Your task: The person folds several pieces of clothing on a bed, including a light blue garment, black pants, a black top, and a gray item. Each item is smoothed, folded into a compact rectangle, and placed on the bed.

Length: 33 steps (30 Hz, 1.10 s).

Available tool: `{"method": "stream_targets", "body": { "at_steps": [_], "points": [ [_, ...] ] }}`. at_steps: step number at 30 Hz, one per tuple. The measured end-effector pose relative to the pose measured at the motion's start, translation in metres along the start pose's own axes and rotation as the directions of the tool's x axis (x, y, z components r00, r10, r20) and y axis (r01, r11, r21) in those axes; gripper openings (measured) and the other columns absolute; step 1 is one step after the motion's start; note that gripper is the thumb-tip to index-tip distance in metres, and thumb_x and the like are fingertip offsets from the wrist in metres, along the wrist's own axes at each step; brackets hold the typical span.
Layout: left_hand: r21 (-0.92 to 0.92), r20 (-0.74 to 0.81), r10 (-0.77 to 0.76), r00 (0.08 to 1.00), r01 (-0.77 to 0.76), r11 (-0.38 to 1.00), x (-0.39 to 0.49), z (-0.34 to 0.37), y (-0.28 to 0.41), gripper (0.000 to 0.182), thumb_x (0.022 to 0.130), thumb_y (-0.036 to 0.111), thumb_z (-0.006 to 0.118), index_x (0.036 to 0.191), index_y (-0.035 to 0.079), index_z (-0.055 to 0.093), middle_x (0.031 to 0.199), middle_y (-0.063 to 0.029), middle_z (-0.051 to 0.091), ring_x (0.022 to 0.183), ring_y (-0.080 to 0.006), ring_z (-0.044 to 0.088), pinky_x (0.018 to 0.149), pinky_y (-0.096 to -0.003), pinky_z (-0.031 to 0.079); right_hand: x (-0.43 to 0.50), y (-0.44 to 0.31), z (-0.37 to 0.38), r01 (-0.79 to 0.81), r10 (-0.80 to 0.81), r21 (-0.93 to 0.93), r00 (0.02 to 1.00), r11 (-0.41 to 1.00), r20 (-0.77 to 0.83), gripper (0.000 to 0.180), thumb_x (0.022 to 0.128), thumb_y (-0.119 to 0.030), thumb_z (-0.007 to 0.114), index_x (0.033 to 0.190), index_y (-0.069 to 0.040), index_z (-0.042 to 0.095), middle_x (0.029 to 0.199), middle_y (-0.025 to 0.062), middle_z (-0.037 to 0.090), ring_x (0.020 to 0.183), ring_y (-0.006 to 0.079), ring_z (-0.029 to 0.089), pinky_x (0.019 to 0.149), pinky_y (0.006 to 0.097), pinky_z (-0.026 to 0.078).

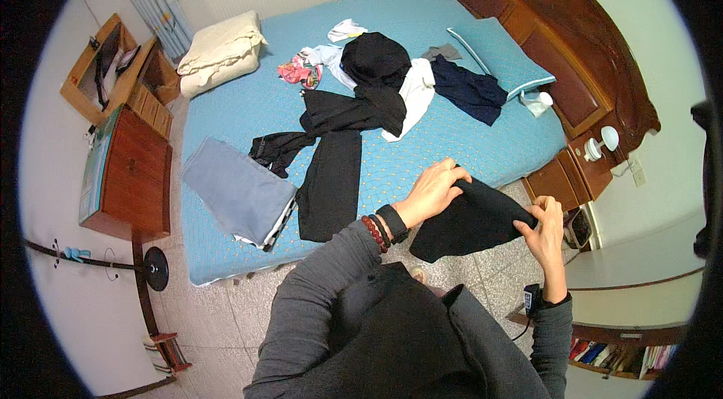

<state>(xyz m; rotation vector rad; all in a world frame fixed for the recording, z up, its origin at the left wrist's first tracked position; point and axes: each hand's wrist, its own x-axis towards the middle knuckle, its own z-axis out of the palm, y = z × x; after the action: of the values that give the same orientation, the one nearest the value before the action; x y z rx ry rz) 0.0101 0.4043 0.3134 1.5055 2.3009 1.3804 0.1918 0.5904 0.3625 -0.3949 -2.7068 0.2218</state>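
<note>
Between my two hands hangs a black garment (474, 222), held up by its top corners beside the bed's near edge. My left hand (434, 189) pinches its left corner, and my right hand (543, 229) grips the right one. What kind of garment it is, I cannot tell. On the bed nearby lies a flat black garment (330, 187), with crumpled black clothing (350, 111) above it. A folded grey-blue cloth (240, 190) rests on other folded fabric at the bed's near left.
The bed (226, 111) also bears a black heap (375, 60), a white garment (417, 95), a navy garment (469, 88), a pink patterned cloth (299, 72), a pillow (508, 60) and a folded cream quilt (223, 51). A nightstand (559, 177) with a lamp (601, 143) stands right.
</note>
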Motion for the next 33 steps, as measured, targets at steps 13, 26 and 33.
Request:
{"method": "stream_targets", "body": {
  "at_steps": [13, 26, 33],
  "points": [
    [0.289, -0.056, -0.129, 0.99, 0.14, 0.947, 0.049, -0.026, -0.058, 0.018, 0.075, 0.008, 0.059, 0.093, 0.01, 0.056, 0.085, -0.0089, 0.057, 0.076, -0.0325, 0.058, 0.064, -0.0422, 0.047, 0.036, -0.046, 0.105, -0.46, 0.152, 0.541, 0.842, 0.704, 0.517, 0.019, 0.071, -0.014, 0.068, 0.075, -0.002, 0.053, 0.064, 0.0007, 0.056, 0.058, 0.0117, 0.051, 0.054, 0.0306, 0.041],
    [0.469, 0.331, 0.229, 0.916, -0.37, 0.802, 0.141, 0.127, -0.107, 0.026, 0.076, 0.013, 0.052, 0.102, 0.011, 0.055, 0.124, -0.0084, 0.044, 0.099, -0.0197, 0.05, 0.09, -0.0364, 0.038, 0.067, 0.023, 0.295, -0.711, 0.103, 0.509, 0.531, -0.485, 0.841, 0.032, 0.078, -0.014, 0.063, 0.106, -0.004, 0.055, 0.095, 0.0036, 0.059, 0.087, 0.0149, 0.057, 0.073, 0.0282, 0.045],
    [0.153, 0.305, -0.673, 0.674, 0.663, 0.733, 0.007, 0.19, -0.218, 0.056, 0.078, 0.021, 0.062, 0.124, -0.002, 0.04, 0.128, -0.0248, 0.039, 0.118, -0.037, 0.04, 0.098, -0.0382, 0.034, -0.009, 0.052, 0.423, -0.698, 0.045, 0.2, 0.233, -0.688, 0.971, 0.029, 0.079, -0.016, 0.064, 0.105, -0.01, 0.054, 0.091, 0.0014, 0.059, 0.08, 0.0125, 0.058, 0.063, 0.0236, 0.046]
  ]
}}
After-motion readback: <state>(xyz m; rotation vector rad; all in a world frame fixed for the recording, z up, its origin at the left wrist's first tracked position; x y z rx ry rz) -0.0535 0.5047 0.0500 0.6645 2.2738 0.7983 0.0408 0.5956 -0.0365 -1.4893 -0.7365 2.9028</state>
